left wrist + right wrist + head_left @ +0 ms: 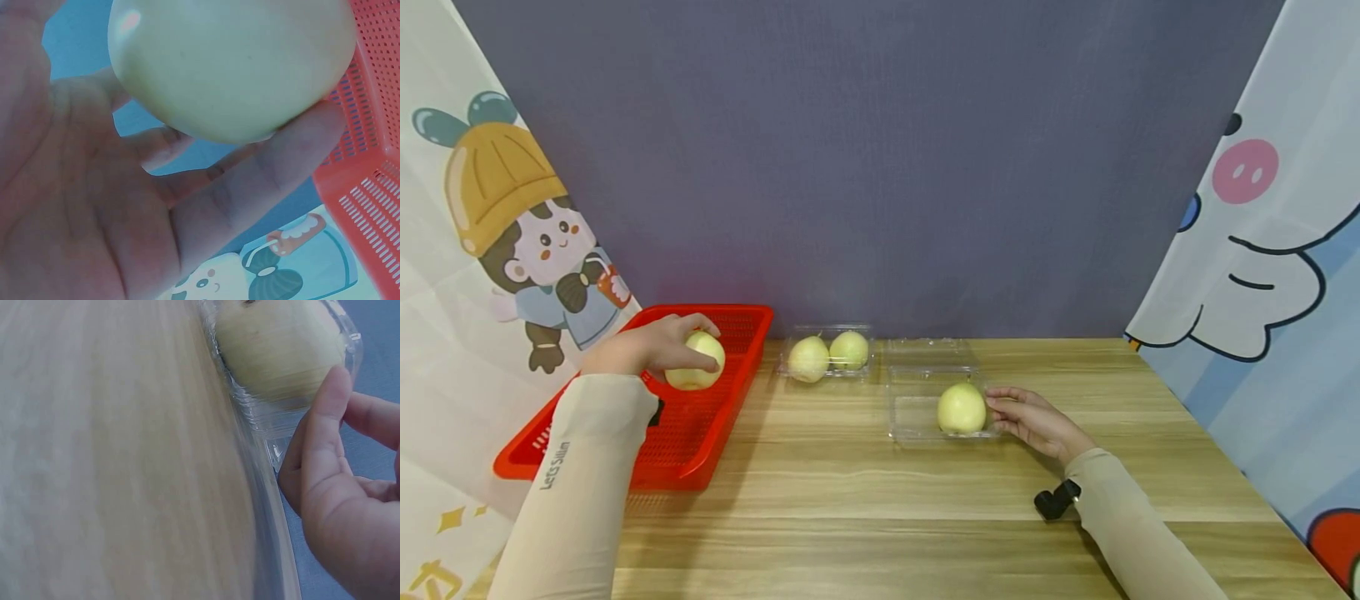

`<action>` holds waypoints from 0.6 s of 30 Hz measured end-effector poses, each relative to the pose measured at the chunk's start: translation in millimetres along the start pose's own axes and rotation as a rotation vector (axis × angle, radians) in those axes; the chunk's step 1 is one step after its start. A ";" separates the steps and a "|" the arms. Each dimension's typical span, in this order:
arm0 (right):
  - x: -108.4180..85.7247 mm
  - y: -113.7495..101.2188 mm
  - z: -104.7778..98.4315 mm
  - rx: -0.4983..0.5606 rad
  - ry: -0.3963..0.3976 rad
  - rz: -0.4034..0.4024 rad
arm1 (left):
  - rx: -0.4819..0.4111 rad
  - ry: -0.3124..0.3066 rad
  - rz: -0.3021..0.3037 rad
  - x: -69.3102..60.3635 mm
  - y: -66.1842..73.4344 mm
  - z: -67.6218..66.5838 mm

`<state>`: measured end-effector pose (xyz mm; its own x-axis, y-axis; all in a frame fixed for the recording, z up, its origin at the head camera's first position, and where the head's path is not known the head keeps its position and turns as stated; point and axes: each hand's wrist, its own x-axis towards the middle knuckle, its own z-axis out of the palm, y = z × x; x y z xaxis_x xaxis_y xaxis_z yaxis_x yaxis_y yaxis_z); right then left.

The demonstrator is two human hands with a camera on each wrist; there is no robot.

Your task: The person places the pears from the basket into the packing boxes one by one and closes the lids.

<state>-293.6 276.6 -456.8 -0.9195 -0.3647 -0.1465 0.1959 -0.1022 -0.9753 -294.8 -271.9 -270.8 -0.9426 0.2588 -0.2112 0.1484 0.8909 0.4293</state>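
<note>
My left hand (pixel 658 346) holds a pale yellow apple (pixel 698 362) above the red plastic basket (pixel 696 425). In the left wrist view the fingers curve round this apple (pixel 231 62), whose top is cut off by the frame. On the right, my right hand (pixel 1033 421) pinches the right edge of an open clear plastic container (pixel 913 414). One yellow apple (pixel 962 408) sits in its right half. The right wrist view shows the thumb against the container's rim (pixel 356 340), next to that apple (pixel 281 350); the other fingertips are partly hidden.
Another clear container (pixel 868 354) stands behind and to the left, with two yellow apples (pixel 808 359) in it. The wooden table (pixel 880 517) extends in front. A grey panel (pixel 880 167) rises at the back, and printed cloths hang at both sides.
</note>
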 end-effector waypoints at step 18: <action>-0.8 0.4 1.5 0.005 0.003 -0.006 | 0.016 -0.008 0.040 0.7 11.5 4.9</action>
<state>-292.2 275.4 -456.8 -0.9216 -0.3615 -0.1410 0.1920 -0.1090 -0.9753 -292.3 -259.6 -270.4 -0.9334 0.2974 -0.2006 0.1911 0.8854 0.4237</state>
